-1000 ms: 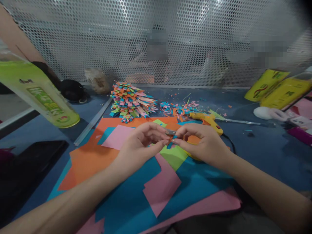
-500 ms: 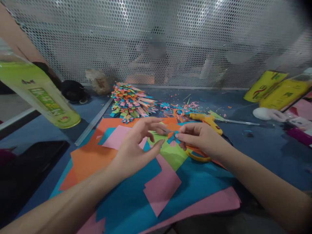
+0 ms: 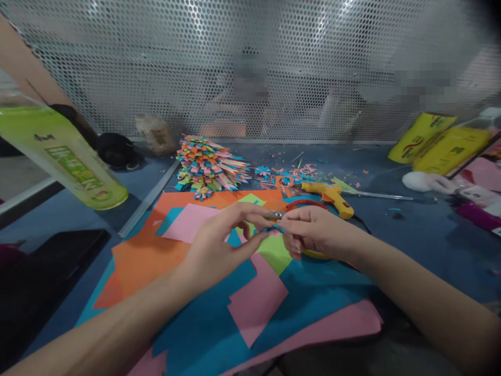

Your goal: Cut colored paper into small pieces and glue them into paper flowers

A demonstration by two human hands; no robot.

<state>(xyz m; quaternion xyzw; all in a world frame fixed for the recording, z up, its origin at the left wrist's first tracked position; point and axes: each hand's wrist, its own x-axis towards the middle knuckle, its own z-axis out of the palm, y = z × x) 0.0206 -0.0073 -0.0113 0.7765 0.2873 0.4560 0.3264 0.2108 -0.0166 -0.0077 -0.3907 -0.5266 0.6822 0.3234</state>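
Note:
A small blue and pink paper flower (image 3: pixel 275 230) is held between my two hands, above a pile of coloured paper. My left hand (image 3: pixel 225 240) pinches its left edge between thumb and fingertips. At the right edge, my right hand (image 3: pixel 315 228) grips it with thumb and forefinger, the other fingers curled under. Scissors with red and yellow handles (image 3: pixel 307 202) lie just behind and below the flower, partly covered by my right hand. Under my hands are a green sheet (image 3: pixel 275 255), a pink piece (image 3: pixel 257 300) and a large blue sheet (image 3: pixel 203 324).
Behind the pile stands a cone of folded paper strips (image 3: pixel 209 164). A yellow glue gun (image 3: pixel 332 197) lies right of several paper scraps (image 3: pixel 287 175). A green drink bottle (image 3: pixel 74 156) and a clear ruler (image 3: pixel 148 201) are at left, yellow packages (image 3: pixel 422 138) at right.
My left thumb and fingers have closed on the flower's left edge. The flower has tipped from facing me to lying nearly flat, and my right hand has shifted slightly.

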